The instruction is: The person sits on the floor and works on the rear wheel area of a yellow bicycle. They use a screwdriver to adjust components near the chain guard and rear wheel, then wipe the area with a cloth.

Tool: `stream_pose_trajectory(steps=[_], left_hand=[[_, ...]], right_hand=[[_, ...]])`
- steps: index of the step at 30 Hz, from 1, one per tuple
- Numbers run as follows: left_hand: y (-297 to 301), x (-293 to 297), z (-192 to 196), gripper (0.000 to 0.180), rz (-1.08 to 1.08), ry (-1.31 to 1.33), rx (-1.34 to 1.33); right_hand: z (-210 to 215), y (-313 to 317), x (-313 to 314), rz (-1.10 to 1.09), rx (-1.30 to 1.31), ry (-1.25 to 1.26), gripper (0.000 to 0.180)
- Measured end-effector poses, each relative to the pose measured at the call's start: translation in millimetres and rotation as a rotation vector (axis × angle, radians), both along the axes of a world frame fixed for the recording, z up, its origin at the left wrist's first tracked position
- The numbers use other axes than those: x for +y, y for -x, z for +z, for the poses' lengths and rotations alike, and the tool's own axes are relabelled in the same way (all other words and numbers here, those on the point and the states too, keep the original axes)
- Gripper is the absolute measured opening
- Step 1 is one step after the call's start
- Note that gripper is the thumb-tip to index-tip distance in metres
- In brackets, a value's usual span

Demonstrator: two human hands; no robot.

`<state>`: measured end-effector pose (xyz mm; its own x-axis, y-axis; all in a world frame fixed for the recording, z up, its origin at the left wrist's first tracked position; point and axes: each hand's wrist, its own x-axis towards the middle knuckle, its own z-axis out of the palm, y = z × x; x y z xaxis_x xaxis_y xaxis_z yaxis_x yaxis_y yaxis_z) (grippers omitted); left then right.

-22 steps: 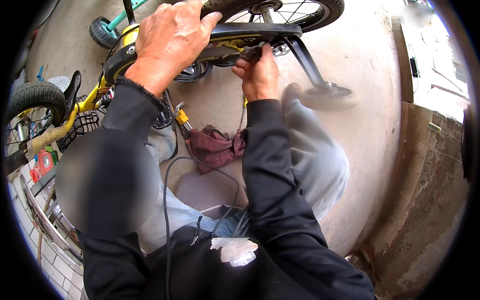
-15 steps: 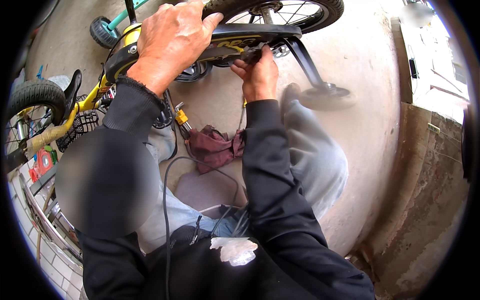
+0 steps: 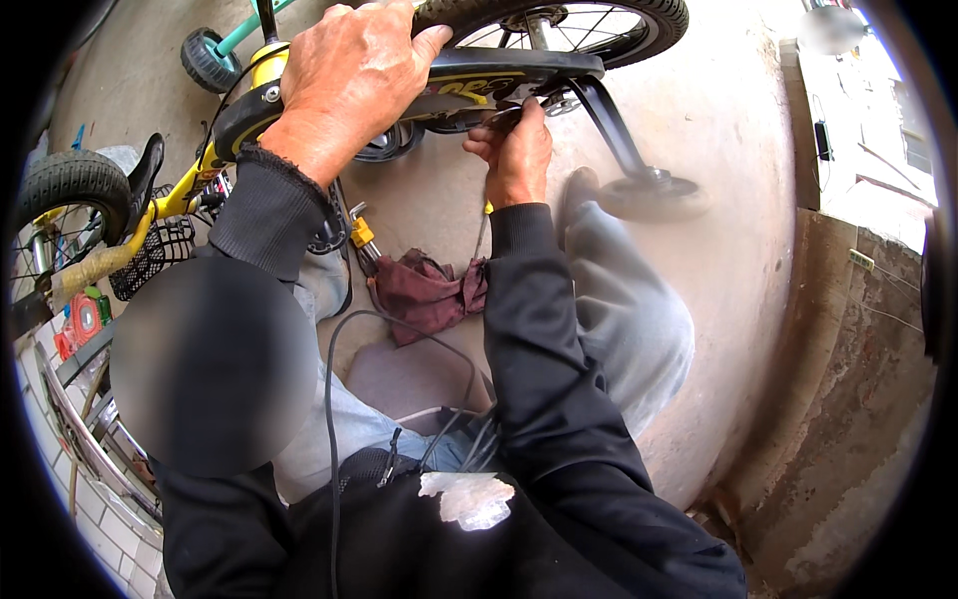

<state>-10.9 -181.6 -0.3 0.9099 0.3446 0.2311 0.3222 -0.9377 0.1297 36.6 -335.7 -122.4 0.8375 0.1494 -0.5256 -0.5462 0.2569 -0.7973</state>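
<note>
A small yellow and black bicycle lies across the top of the view, its long black chain guard (image 3: pixel 509 66) facing me. My left hand (image 3: pixel 354 75) is closed over the guard's left part, thumb pointing right along the top; what its fingers grip underneath is hidden. Below the guard, near the rear wheel (image 3: pixel 589 25), my right hand (image 3: pixel 521 150) is closed with thumb and fingers pinching a dark, thin, flat piece (image 3: pixel 502 118). Whether that piece is joined to the guard I cannot tell. A black arm ends in a training wheel (image 3: pixel 654 195) to the right.
On the floor between my legs lie a maroon cloth (image 3: pixel 424 295), a yellow-handled tool (image 3: pixel 362 235) and a thin screwdriver-like tool (image 3: pixel 486 225). A second small wheel (image 3: pixel 75 205) and a black basket (image 3: pixel 160 255) are at left. A worn wall (image 3: pixel 858 369) stands at right.
My right hand has turned slightly and shifted a little down, and the dark flat piece shows more plainly at its fingertips. My left hand has moved slightly right with the guard.
</note>
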Motion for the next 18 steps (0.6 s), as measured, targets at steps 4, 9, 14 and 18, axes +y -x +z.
stream_pose_trajectory(steps=[4, 9, 14, 18], left_hand=[[0.9, 2.1, -1.8, 0.039, -0.024, 0.007, -0.018], [0.7, 1.2, -0.3, 0.039, -0.024, 0.004, -0.021], [0.7, 1.2, -1.3, 0.039, -0.031, 0.03, -0.035], [0.3, 3.8, -3.3, 0.04, -0.045, -0.01, -0.045]], right_hand=[[8.6, -3.7, -0.2, 0.026, 0.028, 0.048, 0.048], [21.9, -12.5, -4.4, 0.054, 0.115, -0.051, 0.045], [17.8, -12.6, -4.1, 0.059, 0.132, -0.011, 0.042], [8.0, -8.6, -1.8, 0.07, 0.031, 0.017, 0.047]])
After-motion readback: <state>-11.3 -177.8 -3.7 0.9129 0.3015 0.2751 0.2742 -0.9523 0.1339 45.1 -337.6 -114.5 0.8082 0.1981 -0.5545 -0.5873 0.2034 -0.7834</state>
